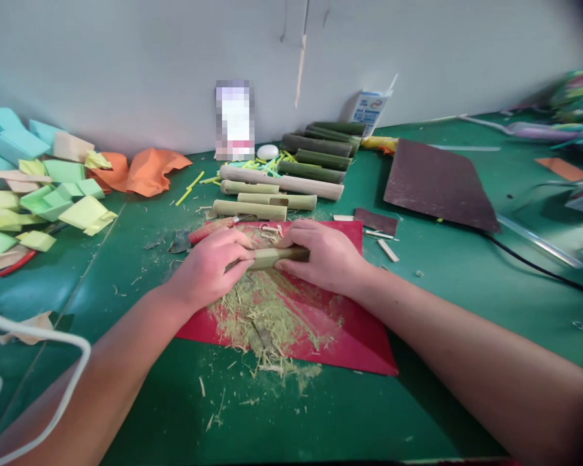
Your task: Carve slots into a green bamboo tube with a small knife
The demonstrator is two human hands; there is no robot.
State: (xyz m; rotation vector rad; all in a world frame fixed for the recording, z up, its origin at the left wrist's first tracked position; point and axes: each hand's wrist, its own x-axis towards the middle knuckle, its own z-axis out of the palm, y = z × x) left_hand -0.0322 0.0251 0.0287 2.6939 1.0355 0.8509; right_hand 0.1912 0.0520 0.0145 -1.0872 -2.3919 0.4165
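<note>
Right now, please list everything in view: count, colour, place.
bamboo piece: one, pale green, centre
sheet: one, red, under bamboo
shavings: many, pale green, on sheet
bamboo tubes: several, beige to green, behind sheet
tool handle: one, red, behind left hand
dark sheets: two, brown, right rear
carton: one, white-blue, behind tubes
sticks: many, lime, near tubes
crumpled paper: some, orange, left
folded papers: many, multicoloured, left
panel: one, pixelated white, at wall
cable: one, black, right
clutter: several, mixed, far right
table: one, green, underneath
left hand: one, on bamboo
right hand: one, on bamboo
</note>
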